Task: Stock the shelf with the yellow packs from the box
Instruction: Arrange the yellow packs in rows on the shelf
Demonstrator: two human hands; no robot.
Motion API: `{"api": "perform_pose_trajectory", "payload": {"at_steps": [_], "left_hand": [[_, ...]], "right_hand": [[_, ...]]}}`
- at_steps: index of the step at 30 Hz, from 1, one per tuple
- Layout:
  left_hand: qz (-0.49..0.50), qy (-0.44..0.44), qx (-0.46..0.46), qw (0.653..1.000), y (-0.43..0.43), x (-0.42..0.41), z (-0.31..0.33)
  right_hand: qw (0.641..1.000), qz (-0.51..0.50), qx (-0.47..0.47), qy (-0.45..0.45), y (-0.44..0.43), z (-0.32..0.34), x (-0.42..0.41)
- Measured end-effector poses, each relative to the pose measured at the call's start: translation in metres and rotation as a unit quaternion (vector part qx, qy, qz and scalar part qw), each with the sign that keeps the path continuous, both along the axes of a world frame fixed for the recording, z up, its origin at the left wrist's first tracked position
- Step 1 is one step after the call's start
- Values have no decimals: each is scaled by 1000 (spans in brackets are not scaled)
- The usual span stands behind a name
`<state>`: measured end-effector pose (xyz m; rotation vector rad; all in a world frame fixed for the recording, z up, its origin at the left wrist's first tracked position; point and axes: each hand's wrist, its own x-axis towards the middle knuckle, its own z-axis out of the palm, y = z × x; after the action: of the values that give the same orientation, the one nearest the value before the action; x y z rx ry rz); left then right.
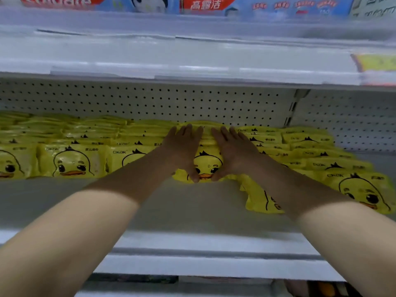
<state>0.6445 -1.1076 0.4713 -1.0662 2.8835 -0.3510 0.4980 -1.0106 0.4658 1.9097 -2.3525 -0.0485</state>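
Left hand point(184, 147): fingers straight, slightly spread, laid flat over the tops of a row of yellow packs point(72, 161). Its thumb runs down the face of the front pack point(207, 166). Right hand point(234, 150): same pose mirrored, thumb tip just beside the other thumb tip near that pack's lower edge. Neither hand closes round anything; both press.

Packs: glossy yellow soft pouches, each printed with a cartoon duck face (black outline, black tuft, orange bill) and "CKAK" at the top left. They stand upright, faces forward, in rows running front to back on the shelf point(150, 209). The rows fill the shelf's rear part from the left edge of view across to the right. 1 tipped pack point(260, 199) lies forward on the shelf under the right forearm, ahead of the rows.

Hard to read:
- Both palms cover the front pack's sides.
- The small print beside the logo is too blurred to read.
- The forearm partly hides the tipped pack.
- The frame cuts off the leftmost pack.
- A perforated back panel point(171, 101) stands behind the rows.
- The toothpaste boxes point(205, 4) at the top are cropped and blurred.
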Motion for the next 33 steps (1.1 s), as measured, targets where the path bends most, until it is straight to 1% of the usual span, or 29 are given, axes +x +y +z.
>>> {"api": "perform_pose_trajectory", "payload": {"at_steps": [4,9,13,15,20,24,29,33], "left_hand": [[-3,4,8,1000,-13,-3,0],[-6,13,27,1000,-26,-7,2],[-15,16,13,1000,-25,-6,3],[-18,5,12,1000,-21,-4,4],[-24,-66,56,996,-20,3,16],[-33,-89,34,995,-25,4,17],[-47,-47,-2,998,-32,4,8],[-51,-47,-10,998,-29,6,8]], "right_hand": [[1000,4,1,18,-12,1,-5],[1000,7,7,14,-22,2,-10],[1000,9,9,12,-23,4,-8],[1000,10,16,15,-20,4,-6],[999,7,37,25,-16,6,-5],[999,7,35,18,-20,4,-8],[1000,5,7,10,-23,1,-8],[1000,0,2,18,-22,0,-3]]}}
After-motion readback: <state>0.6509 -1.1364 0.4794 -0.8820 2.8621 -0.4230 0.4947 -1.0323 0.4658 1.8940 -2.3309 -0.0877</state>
